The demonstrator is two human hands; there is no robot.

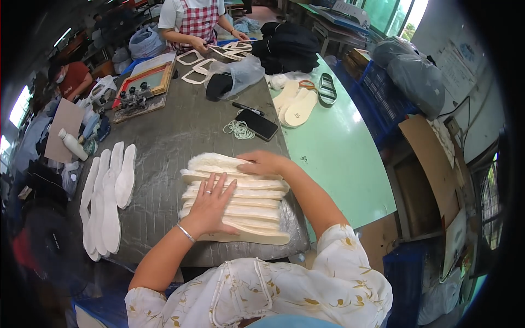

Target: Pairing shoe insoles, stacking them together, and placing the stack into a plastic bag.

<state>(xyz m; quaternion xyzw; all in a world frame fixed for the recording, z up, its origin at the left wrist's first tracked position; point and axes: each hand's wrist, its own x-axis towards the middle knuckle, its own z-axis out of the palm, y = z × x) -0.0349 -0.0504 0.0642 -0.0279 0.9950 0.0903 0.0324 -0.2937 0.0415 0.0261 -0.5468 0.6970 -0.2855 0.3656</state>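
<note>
A row of cream, fleecy insoles (257, 203) lies overlapped in front of me on the dark table. My left hand (210, 205) rests on the middle of the row, its fingers spread and flat, a ring and a bracelet on it. At the row's far right side my right hand (263, 163) touches the insoles from above, fingers stretched to the left and slightly apart. The farthest insole (210, 162) shows its fluffy pile. To the left, several more white insoles (106, 199) lie fanned out on the tabletop.
Beyond the row sit a black phone (257, 124), pale rubber bands (239, 129) and a marker (248, 109). The green table (339, 158) on the right holds insole pieces (299, 109), scissors (307, 85) and a black sole-shaped frame (327, 90). Across the table a co-worker (197, 24) handles cut-out frames.
</note>
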